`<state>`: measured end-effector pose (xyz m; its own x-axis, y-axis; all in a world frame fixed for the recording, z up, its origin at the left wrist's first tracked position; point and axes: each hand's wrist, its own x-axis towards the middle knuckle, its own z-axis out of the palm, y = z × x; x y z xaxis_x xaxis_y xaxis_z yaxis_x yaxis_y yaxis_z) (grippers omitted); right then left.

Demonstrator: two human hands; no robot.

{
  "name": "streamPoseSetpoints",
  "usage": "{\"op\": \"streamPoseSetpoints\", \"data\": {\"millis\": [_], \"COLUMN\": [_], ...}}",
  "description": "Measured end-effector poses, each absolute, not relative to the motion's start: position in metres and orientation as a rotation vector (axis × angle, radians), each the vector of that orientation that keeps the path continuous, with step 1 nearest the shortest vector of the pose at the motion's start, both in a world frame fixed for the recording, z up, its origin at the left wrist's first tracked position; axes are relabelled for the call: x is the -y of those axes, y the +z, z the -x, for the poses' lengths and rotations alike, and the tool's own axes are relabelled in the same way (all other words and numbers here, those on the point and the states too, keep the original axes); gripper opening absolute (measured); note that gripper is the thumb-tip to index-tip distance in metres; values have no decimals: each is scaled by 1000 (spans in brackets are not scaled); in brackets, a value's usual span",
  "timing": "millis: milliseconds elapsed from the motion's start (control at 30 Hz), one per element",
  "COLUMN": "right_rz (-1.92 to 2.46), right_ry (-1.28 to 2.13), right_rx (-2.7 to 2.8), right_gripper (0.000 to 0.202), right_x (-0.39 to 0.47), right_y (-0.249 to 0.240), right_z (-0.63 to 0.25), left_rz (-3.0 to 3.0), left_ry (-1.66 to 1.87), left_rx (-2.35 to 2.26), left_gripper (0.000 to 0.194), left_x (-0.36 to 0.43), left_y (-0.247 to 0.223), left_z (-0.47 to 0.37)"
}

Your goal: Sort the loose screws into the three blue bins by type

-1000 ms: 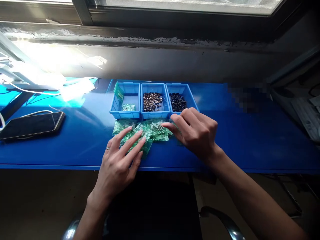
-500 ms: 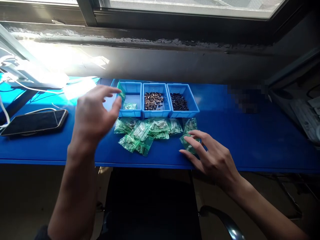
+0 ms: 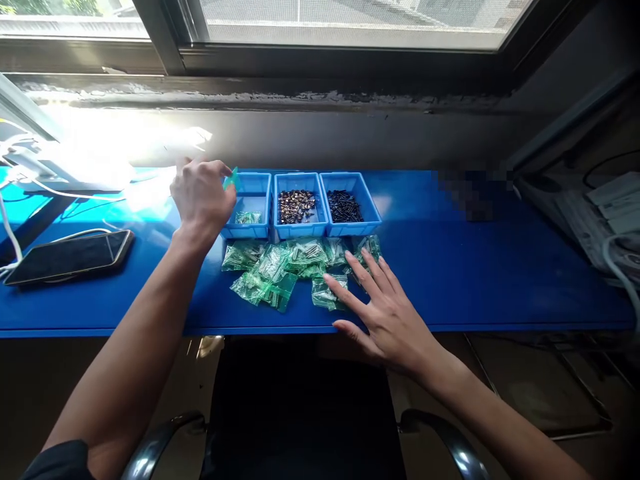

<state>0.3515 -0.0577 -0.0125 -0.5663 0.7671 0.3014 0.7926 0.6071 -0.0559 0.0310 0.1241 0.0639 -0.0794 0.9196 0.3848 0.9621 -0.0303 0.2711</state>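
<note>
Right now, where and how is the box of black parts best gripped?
Probably pinch the box's raised right rim from the right: no box adjoins that side, while the middle box crowds its left and green bags lie before its front.

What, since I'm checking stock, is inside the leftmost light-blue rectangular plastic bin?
A clear green plastic packet lies in the bin, near its front. The left hand pinches a green plastic piece at the left rim; anything behind them is hidden.
</note>
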Motion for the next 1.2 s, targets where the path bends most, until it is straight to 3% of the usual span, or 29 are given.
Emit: {"op": "streamPoseSetpoints", "data": {"millis": [100, 167, 300, 533, 733, 867, 1000, 1133, 1200], "right_rz": [1281, 1290, 1314, 1363, 1357, 1347, 1342, 1339, 1340], "right_ry": [-112, -126, -58, 124, 90, 46, 53, 120, 148], "right_rx": [2528, 2483, 2361, 2244, 2167, 2131, 2109, 2052, 2000], "right_gripper": [69, 62, 57, 61, 60, 61, 58, 59, 61], "right_x": [53, 49, 39, 34, 37, 41, 44, 43, 42], "right_y": [-13, -12, -10, -9, -14, -18, -19, -16, -15], "right_z": [-355, -358, -363, -364, -362, -361, -361, -364, -366], "left_rz": [2376, 2625, 2833, 2913, 2918, 2850, 2908, 2949, 2938], "left_ry": [-694, -473, 10, 256, 324, 279, 346, 452, 461], "left_rx": [1852, 1745, 1692, 1686, 1747, 1737, 1656, 1582, 1584], "left_gripper": [45, 41, 58, 83, 51, 47, 60, 95, 96], "left_x": [-114, -116, -140, -178, -182, -182, -179, -181, -184], "left_y": [70, 73, 74, 75, 79, 78, 80, 81, 80], "left_z": [-31, -26, -16, -34, -40, -33, -26, -28, -33]}}
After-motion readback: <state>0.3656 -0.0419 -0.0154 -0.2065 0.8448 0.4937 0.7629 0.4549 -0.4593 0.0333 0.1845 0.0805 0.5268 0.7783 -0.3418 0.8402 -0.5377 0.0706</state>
